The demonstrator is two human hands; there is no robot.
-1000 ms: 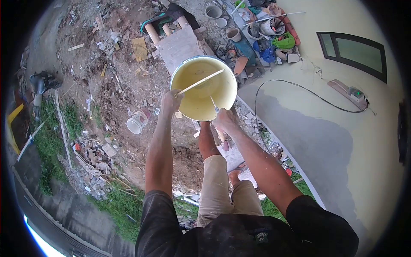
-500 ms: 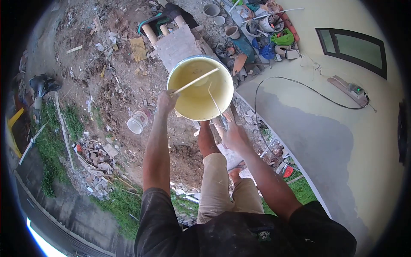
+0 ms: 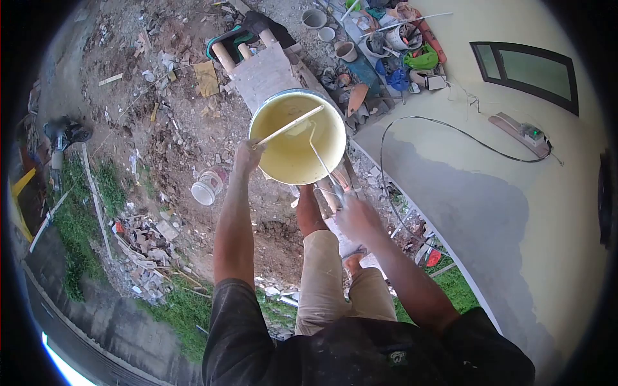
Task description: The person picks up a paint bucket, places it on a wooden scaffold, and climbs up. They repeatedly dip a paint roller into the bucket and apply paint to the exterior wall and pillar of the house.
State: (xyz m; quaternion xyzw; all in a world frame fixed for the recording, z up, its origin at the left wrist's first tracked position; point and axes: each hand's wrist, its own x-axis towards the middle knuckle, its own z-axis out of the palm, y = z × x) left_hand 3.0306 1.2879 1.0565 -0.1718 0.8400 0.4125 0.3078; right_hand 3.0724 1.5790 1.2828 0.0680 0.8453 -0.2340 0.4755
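Observation:
A large round bucket (image 3: pixel 283 161), pale yellow inside, is in front of me with its open top facing up. My left hand (image 3: pixel 247 156) is closed round the near end of a pale stick (image 3: pixel 293 123) at the bucket's left rim; the stick reaches across the opening. At the lower right of the bucket, my right hand (image 3: pixel 357 219) is closed on the handle of a tool with a bent metal rod (image 3: pixel 321 159), whose tip lies over the bucket's inside. Motion blurs my right hand a little.
A wooden plank platform (image 3: pixel 264 74) lies beyond the bucket. Rubble and a white bucket (image 3: pixel 203 193) are on the ground at left. Tools and containers, among them a green bag (image 3: pixel 421 58), stand by the wall (image 3: pixel 463 186) at right, where a black cable (image 3: pixel 444 122) hangs.
My right hand and the bent rod have moved slightly down and right. The bucket, the stick and my left hand have shifted slightly left and down in view.

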